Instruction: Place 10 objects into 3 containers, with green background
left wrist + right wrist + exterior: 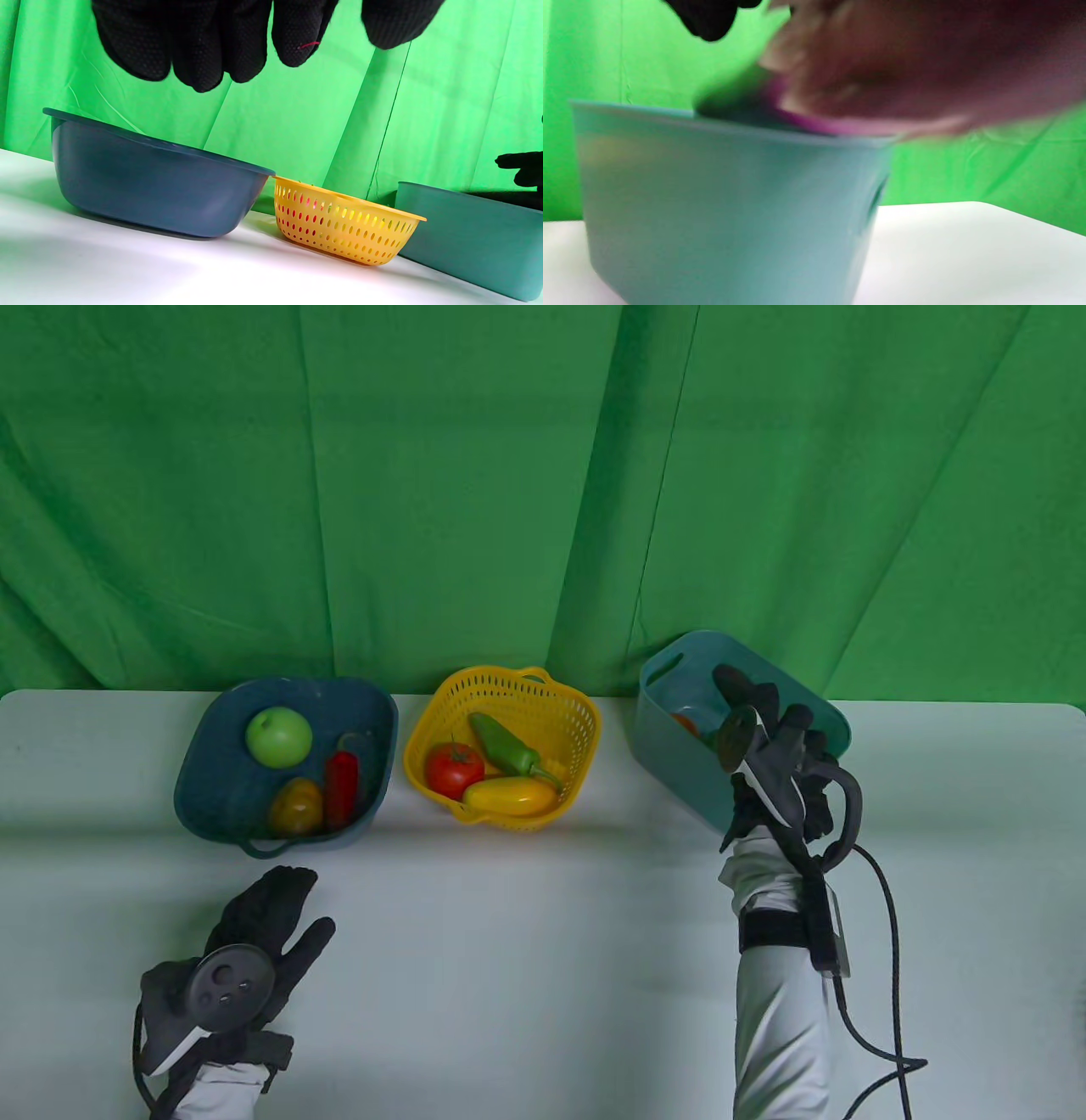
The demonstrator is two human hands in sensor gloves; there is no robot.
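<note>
My right hand (759, 700) hangs over the teal bin (679, 780) at the right, fingers spread out. In the right wrist view a blurred purple and brown object (882, 80) with a green end sits at the bin's rim (725, 131), below a fingertip (708, 21) and apart from it. An orange item (684, 723) lies in the bin. My left hand (307, 903) is open and empty, low over the table in front of the dark blue bowl (212, 789). Its fingers (199, 51) hang free.
The blue bowl holds a green apple (278, 736), a brownish fruit (296, 806) and a red pepper (341, 787). The yellow basket (577, 729) holds a tomato (454, 768), a green pepper (505, 746) and a yellow vegetable (509, 796). A green curtain hangs behind.
</note>
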